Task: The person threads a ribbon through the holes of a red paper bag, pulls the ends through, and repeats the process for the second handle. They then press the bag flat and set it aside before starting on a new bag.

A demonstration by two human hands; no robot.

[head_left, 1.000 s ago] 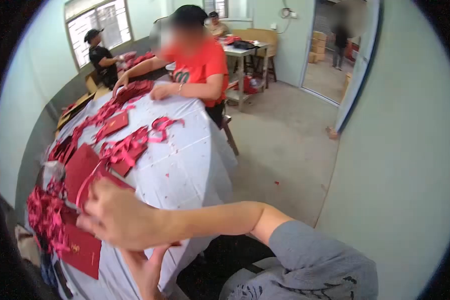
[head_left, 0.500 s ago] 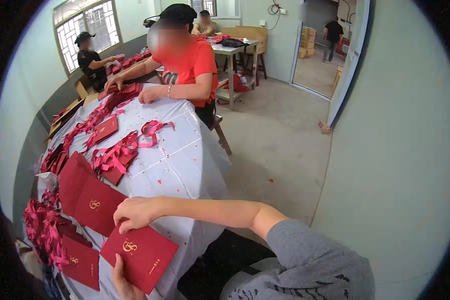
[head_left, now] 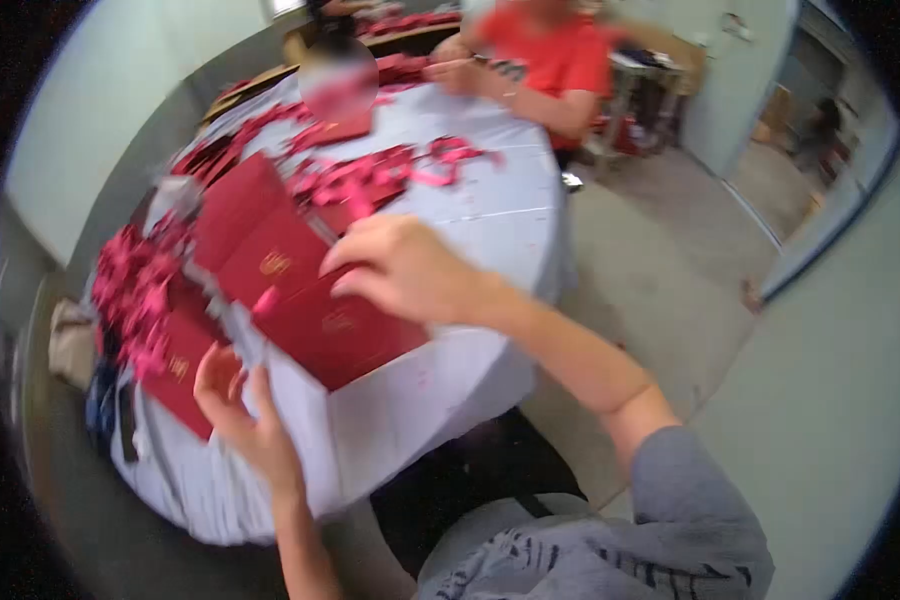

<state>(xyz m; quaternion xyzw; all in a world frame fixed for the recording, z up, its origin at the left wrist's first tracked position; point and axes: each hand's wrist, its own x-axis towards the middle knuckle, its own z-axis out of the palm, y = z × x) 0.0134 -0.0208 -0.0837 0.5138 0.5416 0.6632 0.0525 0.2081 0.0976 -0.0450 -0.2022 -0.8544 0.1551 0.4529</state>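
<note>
A red folder with a gold emblem (head_left: 340, 325) lies near the table's front edge, blurred. Over its upper part is my right hand (head_left: 400, 265), fingers curled but apart, and I see nothing between them. My left hand (head_left: 245, 410) is raised at the folder's lower left, fingers spread and empty. Just behind, a larger open red folder (head_left: 260, 235) touches or overlaps the first one. To the left, more red folders (head_left: 185, 370) lie beside a heap of pink-red ribbons (head_left: 135, 290).
The white-covered table (head_left: 490, 220) holds further ribbons (head_left: 355, 175) and a red folder (head_left: 345, 128) farther back. A person in a red shirt (head_left: 550, 60) works at the far side. A beige bag (head_left: 70, 345) is at the left. Floor and a doorway lie to the right.
My left hand has let go of the front folder and moved left of it. My right hand has lifted slightly off the folder. The whole view has shifted and turned.
</note>
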